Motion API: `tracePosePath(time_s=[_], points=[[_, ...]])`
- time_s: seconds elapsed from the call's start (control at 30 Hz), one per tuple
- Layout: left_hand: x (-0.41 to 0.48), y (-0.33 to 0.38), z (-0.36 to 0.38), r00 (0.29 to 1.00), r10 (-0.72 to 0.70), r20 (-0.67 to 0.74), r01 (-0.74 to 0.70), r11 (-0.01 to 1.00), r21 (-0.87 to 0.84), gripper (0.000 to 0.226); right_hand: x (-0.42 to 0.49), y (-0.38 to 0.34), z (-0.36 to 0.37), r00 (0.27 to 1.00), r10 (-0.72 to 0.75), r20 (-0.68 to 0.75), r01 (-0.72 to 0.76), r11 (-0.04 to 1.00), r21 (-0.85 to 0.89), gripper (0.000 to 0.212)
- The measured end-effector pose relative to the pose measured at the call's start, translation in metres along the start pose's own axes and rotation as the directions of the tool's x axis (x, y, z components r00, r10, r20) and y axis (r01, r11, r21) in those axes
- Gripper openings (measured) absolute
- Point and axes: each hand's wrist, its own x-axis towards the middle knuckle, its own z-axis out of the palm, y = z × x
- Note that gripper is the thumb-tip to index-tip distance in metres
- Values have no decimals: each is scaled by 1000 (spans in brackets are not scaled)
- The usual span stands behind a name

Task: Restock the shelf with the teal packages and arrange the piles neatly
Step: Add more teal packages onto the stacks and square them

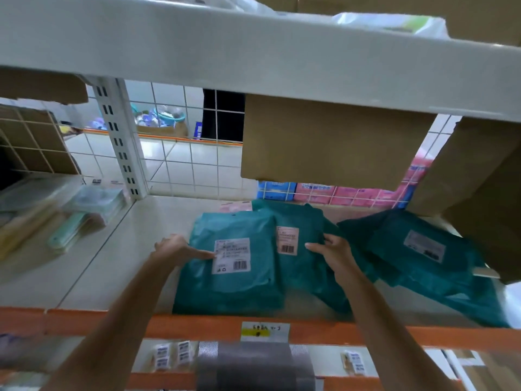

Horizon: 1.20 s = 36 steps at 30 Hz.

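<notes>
Left hand [180,248] is pressing straight fingers on the front teal package [234,280] beneath them. Right hand [331,251] is curling fingers over the middle pile [298,218]; whether it is gripping is unclear. Beyond those fingers, the slumped pile [423,249] is risking sliding if nudged.

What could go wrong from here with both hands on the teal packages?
The left pile sits right at the orange front edge; a push from the left hand could slide it off. The right hand grips the middle package, which lies against the left pile; pulling it may drag that pile askew. The right pile lies skewed, its corner near the edge, and might slip.
</notes>
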Motion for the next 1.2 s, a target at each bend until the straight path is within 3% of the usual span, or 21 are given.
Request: tracePosePath(time_s=[0.07, 0.17, 0.23, 0.43, 0.6, 0.73, 0.87, 1.0, 1.1, 1.2], points=[[-10, 7, -3, 999, 0, 36, -1, 1000, 16, 123, -1, 2, -1, 999, -2, 41, 2, 1000, -12, 23], [-20, 13, -7, 999, 5, 54, -3, 999, -37, 77, -3, 3, -1, 998, 10, 66, -12, 1000, 24, 29], [-21, 12, -7, 997, 35, 62, -30, 996, -87, 58, -8, 1, -2, 997, 8, 74, -13, 998, 58, 32], [-25, 7, -5, 990, 131, 46, -113, 955, -273, 44, -31, -7, 3, 996, -17, 84, 1, 981, 196, 22], [-34, 10, -4, 978, 198, 72, -147, 886, -440, 30, -45, -7, 8, 999, -17, 44, 5, 966, 257, 27], [-42, 6, -7, 968, 217, 126, -93, 775, -625, 32, -56, -15, 5, 999, 4, -34, 3, 974, 226, 20], [-53, 2, -21, 961, 272, 55, -144, 660, -737, 28, -68, -32, -10, 992, -42, -118, 55, 992, 114, 11], [-63, 7, -40, 926, 328, -188, -373, 707, -601, 24, -75, -48, -31, 976, -121, -182, 119, 993, -22, 17], [-73, 11, -53, 837, 446, -318, -544, 744, -388, 20, -83, -56, -49, 958, -178, -225, 155, 981, -114, 20], [-87, 14, -67, 746, 556, -366, -645, 739, -194, 17, -98, -64, -64, 920, -310, -238, 233, 924, -303, 4]])
